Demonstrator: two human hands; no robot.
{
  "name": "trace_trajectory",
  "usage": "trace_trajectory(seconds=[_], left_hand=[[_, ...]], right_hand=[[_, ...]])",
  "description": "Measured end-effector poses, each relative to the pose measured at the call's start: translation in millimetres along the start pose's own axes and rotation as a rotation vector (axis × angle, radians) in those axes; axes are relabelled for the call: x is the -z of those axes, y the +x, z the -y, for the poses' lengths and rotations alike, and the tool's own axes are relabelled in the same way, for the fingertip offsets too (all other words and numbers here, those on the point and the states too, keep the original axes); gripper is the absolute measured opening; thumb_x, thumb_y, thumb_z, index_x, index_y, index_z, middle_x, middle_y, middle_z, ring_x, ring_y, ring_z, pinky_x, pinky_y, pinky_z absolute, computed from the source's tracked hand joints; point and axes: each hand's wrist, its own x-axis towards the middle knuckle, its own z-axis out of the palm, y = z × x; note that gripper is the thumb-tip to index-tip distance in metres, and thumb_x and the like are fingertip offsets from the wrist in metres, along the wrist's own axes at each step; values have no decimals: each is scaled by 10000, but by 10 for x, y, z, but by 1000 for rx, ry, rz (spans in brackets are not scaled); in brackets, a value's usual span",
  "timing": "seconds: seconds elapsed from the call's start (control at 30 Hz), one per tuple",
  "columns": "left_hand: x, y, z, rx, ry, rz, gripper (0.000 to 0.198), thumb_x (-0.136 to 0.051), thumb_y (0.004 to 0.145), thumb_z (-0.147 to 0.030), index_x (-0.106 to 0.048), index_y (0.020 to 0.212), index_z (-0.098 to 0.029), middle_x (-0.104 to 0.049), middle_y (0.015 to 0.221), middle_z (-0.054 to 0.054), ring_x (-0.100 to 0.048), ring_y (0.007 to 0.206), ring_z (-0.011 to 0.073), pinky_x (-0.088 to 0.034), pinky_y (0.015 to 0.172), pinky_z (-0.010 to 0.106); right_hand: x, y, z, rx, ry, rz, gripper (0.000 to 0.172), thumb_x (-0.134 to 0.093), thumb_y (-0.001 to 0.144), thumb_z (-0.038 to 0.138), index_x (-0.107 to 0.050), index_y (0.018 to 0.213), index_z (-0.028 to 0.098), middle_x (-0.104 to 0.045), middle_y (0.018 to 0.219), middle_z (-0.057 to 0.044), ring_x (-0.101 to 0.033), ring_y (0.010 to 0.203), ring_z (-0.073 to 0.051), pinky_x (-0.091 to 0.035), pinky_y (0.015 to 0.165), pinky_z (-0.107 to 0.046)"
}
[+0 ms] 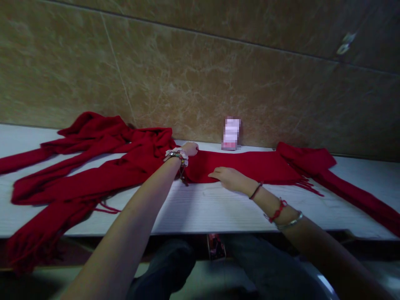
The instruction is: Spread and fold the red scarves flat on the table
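A red scarf (pixel 243 164) lies stretched flat across the white tabletop, its fringe spread at the right end. My left hand (pixel 190 148) is closed on the scarf's far edge, with the fingers curled. At the near edge, my right hand (pixel 230 178) has its fingers together and bent, pinching the cloth; part of the grip is hidden beneath the hand. Left of my hands, more red scarves (pixel 115 175) lie in a loose, rumpled heap that touches the flat one. Another folded red scarf (pixel 308 160) rests by the fringe on the right.
A phone-shaped object (pixel 231 133), blurred out, leans against the brown marbled wall (pixel 187 83) behind the white table (pixel 193 212). One fringed scarf end hangs over the table's front edge at left. Below that edge, a small patterned box (pixel 216 246) shows between my legs.
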Motion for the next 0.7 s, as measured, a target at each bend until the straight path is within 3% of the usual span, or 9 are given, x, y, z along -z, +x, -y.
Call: trace_trajectory(seconds=[0.2, 0.43, 0.7], left_hand=[[-36, 29, 41, 34, -62, 100, 280, -510, 892, -352, -570, 1110, -187, -551, 1170, 61, -560, 997, 205, -493, 839, 368], [-62, -77, 166, 49, -90, 140, 273, -535, 877, -353, -585, 1085, -183, -567, 1147, 44, -561, 995, 232, -500, 816, 368], [9, -75, 16, 18, -59, 125, 286, -512, 891, -354, -568, 1112, -181, -552, 1167, 60, -560, 998, 211, -493, 840, 376]], right_hand=[[-168, 29, 81, -221, -48, -124, 348, -400, 860, 51, -625, 1102, 158, -619, 1062, -104, -544, 996, -183, -440, 860, -283], [-246, 22, 52, -174, -24, -175, 322, -419, 856, 53, -636, 1082, 129, -620, 1013, -102, -521, 939, -189, -425, 874, -304], [-234, 22, 84, -161, -41, -178, 314, -428, 851, 56, -638, 1075, 123, -618, 1005, -99, -519, 938, -193, -416, 892, -316]])
